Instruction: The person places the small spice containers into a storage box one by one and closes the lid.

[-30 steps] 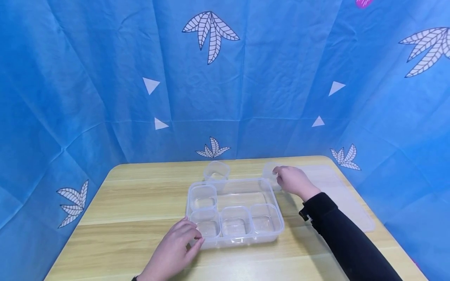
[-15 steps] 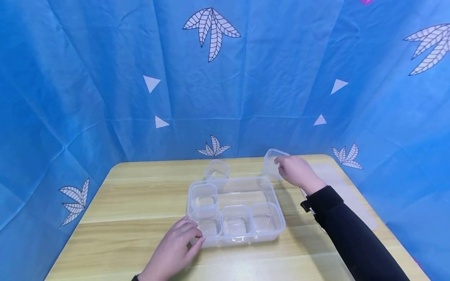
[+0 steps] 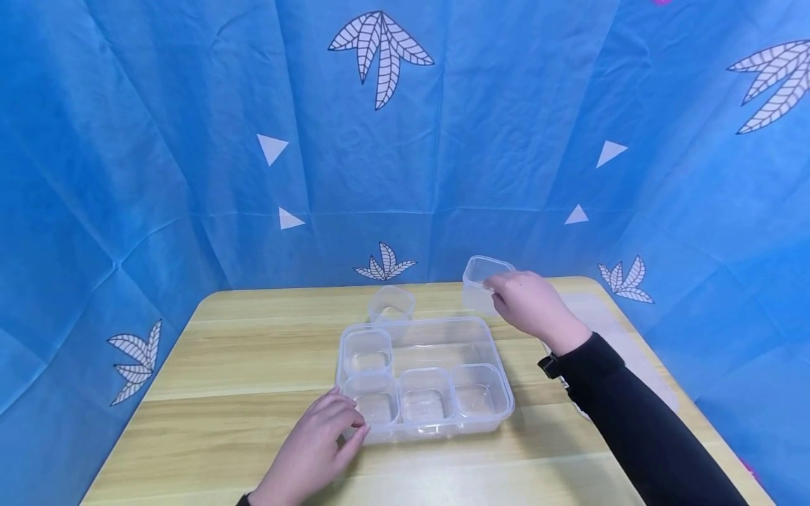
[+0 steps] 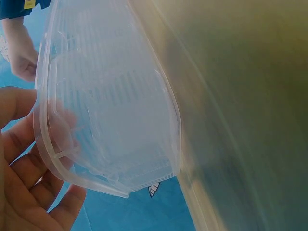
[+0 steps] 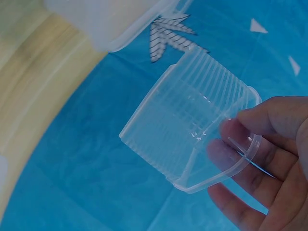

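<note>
A large clear plastic box (image 3: 436, 430) stands on the table with several small square clear containers inside, along its left and near sides. At its near left corner my left hand (image 3: 316, 446) holds the rim; in the left wrist view some fingertips (image 4: 62, 120) show through the plastic. Above the table's far side, my right hand (image 3: 531, 306) pinches the rim of another small clear container (image 3: 481, 284), raised and apart from the box. The right wrist view shows this ribbed container (image 5: 187, 120) between thumb and fingers.
Behind the box stands one more small clear container (image 3: 391, 303). A flat translucent lid (image 3: 614, 337) lies at the table's right, partly under the right sleeve. A blue patterned curtain (image 3: 436, 176) surrounds the wooden table (image 3: 253, 351).
My right hand has lifted the small container off the table and carried it slightly left. The left hand has stayed at the box's corner.
</note>
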Demonstrator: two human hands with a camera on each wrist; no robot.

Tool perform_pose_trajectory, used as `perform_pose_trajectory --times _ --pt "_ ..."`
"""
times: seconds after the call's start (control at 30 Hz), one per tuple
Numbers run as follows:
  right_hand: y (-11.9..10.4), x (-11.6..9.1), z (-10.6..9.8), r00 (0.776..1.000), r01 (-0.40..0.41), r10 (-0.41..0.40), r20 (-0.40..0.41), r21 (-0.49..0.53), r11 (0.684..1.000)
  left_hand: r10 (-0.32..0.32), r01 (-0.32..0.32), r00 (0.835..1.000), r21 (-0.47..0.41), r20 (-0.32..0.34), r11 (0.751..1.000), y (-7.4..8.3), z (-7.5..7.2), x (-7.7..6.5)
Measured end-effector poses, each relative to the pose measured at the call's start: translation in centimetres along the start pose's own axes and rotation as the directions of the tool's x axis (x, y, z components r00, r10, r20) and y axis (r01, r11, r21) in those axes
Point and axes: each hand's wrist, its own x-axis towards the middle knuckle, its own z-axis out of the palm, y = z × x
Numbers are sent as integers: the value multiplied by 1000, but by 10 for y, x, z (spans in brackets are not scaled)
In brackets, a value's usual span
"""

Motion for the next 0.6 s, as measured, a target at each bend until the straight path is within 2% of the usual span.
perform_pose_trajectory --times 0.33,0.6 --pt "-31 2 -12 985 139 -143 -94 -49 989 -3 3 1000 -2 1 1000 0 1 -1" --pt "-47 1 -13 977 182 -190 -96 -93 979 -1 1 1000 2 -1 1000 -1 2 -1"
